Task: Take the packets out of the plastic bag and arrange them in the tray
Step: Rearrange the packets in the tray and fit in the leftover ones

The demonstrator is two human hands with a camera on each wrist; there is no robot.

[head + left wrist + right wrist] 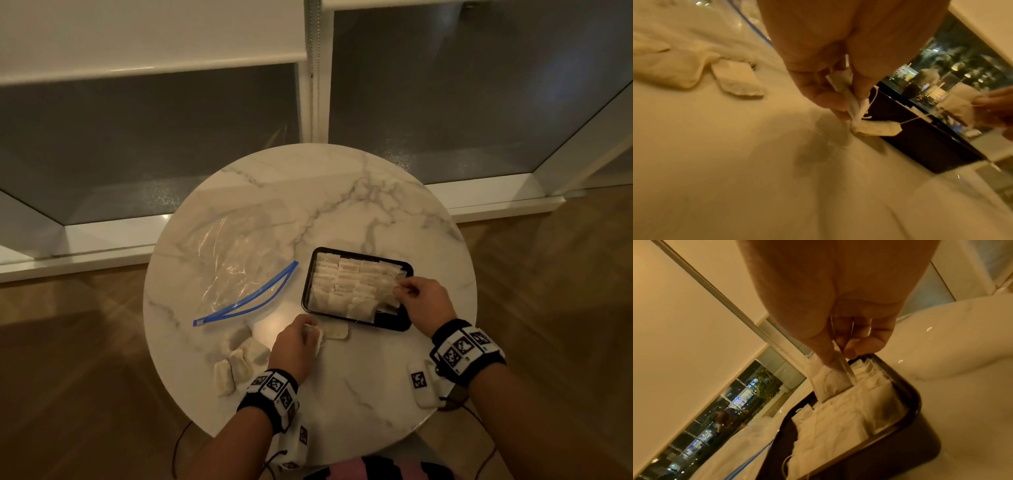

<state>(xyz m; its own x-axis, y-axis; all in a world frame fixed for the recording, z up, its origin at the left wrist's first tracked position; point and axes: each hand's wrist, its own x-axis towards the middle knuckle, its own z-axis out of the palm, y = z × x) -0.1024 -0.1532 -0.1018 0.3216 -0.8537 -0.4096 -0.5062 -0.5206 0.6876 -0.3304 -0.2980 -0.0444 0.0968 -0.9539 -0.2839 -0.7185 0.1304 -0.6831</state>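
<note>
a round marble table point(342, 192) is carrying a black tray point(394, 323), an opened plastic bag point(236, 260) and loose packets point(236, 359) lying near its front-left edge.

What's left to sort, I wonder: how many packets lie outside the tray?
5 visible: four packets clustered near the left edge of the table, one lying by the left hand. Overlap may hide others.

White packets point(346, 284), black tray point(394, 323), marble-veined table point(342, 192) (bag point(239, 253) edged blue).
</note>
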